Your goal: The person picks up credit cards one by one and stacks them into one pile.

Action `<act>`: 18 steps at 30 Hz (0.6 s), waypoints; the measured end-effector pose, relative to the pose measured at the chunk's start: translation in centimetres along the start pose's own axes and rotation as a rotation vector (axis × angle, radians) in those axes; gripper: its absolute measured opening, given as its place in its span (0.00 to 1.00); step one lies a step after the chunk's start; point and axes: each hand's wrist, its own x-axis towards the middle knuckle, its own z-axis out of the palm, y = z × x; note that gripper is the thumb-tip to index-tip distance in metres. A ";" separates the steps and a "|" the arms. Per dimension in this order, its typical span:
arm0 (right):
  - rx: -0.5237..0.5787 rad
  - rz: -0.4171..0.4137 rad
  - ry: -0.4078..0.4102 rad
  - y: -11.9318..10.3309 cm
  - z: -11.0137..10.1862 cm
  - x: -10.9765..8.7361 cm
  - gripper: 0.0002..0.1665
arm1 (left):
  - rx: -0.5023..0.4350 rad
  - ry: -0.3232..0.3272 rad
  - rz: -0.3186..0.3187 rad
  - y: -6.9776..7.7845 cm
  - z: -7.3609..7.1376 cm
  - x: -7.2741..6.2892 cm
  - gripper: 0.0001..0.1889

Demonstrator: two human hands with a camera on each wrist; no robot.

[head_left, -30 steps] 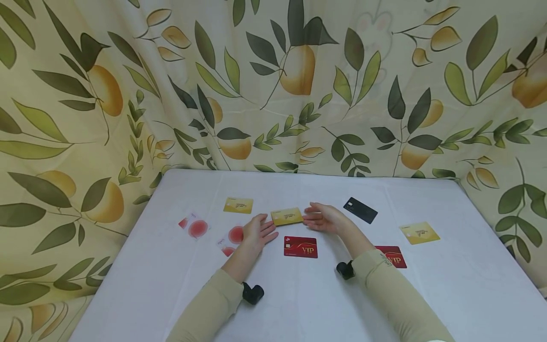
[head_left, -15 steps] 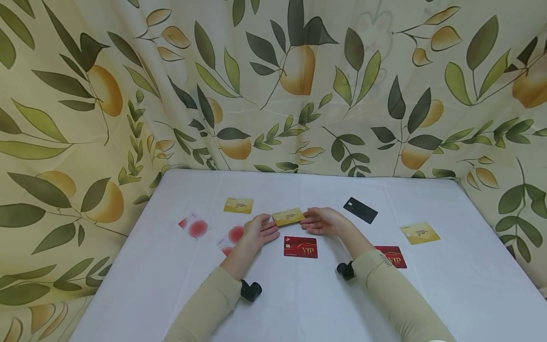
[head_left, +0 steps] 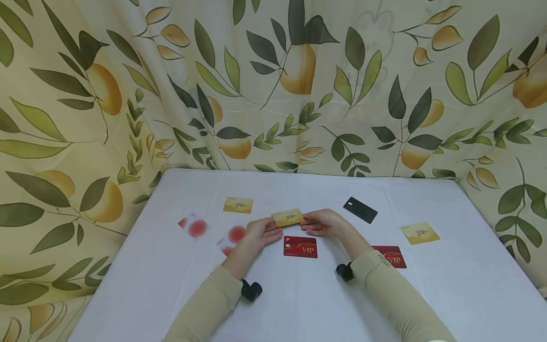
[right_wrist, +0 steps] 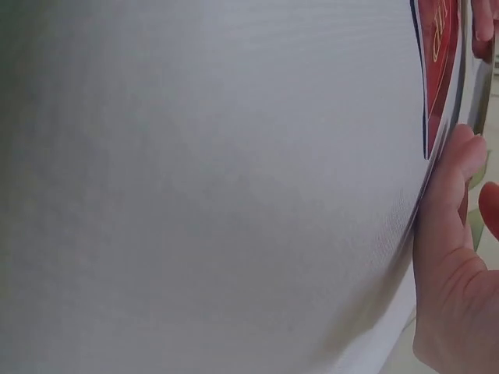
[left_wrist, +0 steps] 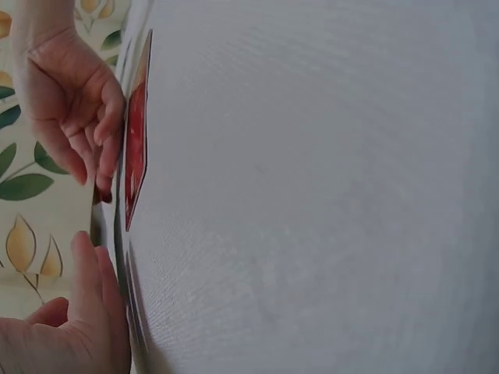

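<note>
A gold card [head_left: 288, 218] is held between my two hands in the middle of the table, its long side slightly tilted in the head view. My left hand [head_left: 258, 233] pinches its left end, with the other fingers reaching below it. At the right end, my right hand [head_left: 325, 223] pinches the card between thumb and fingers. Just in front of them, a red VIP card [head_left: 301, 247] lies flat. Both wrist views show the hands near the table surface, with the red card [left_wrist: 136, 148] seen at a steep slant.
Around them lie another gold card [head_left: 238, 205], two pale cards with red circles [head_left: 197, 228], a black card [head_left: 360, 210], and a gold card [head_left: 419, 233] at right. A second red VIP card [head_left: 395, 257] is partly under the right sleeve. A patterned curtain stands behind the table.
Both hands have closed in on the gold card; their thumbs and fingers now meet its two ends. The card has shifted very slightly to the right. The other cards stay put.
</note>
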 end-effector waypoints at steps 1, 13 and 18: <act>0.000 -0.001 0.001 0.0 0.0 0.0 0.24 | 0.012 -0.004 0.003 0.0 0.0 0.0 0.19; 0.002 -0.001 0.095 0.1 0.2 -0.4 0.25 | 0.103 0.007 0.024 -0.5 0.3 0.1 0.21; 0.005 0.000 0.131 0.4 0.1 -1.0 0.26 | 0.133 0.011 0.050 -0.6 0.5 -0.2 0.21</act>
